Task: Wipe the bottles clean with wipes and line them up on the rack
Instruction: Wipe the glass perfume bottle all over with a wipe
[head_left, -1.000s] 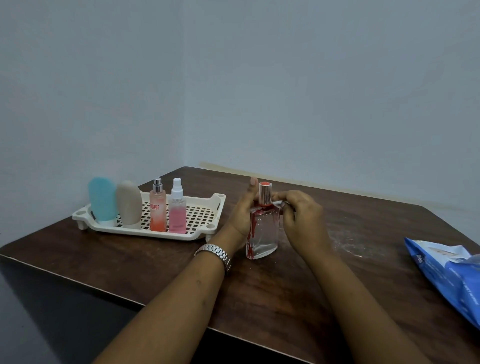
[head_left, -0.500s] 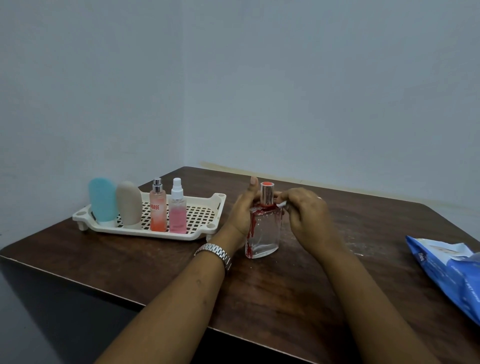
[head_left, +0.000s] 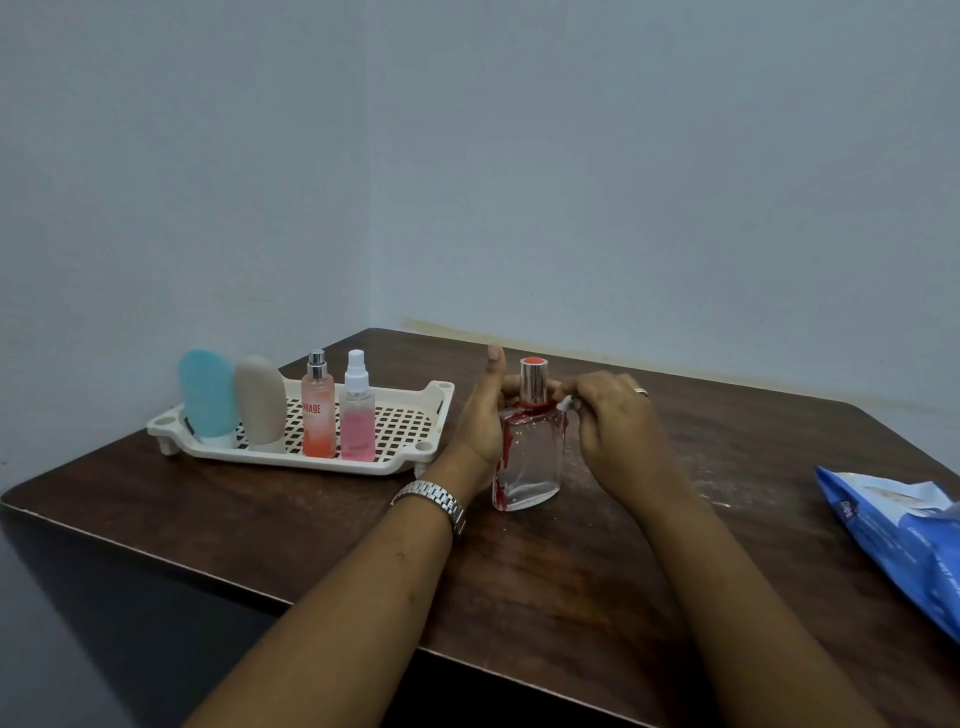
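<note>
Both of your hands are at the glass bottle (head_left: 530, 452), which stands upright on the table (head_left: 571, 571) just right of the rack (head_left: 291, 462). Your left hand (head_left: 480, 421) curls round its left side, thumb raised, while your right hand (head_left: 615, 431) pinches a small white wipe (head_left: 565, 401) against its right shoulder.

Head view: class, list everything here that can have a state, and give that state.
clear bottle, upright on table, capped, red-smeared.
left hand, grips the clear bottle.
right hand, pinches wipe against the bottle's shoulder.
rack, holds four bottles, all upright.
wipes pack, lying on table.
</note>
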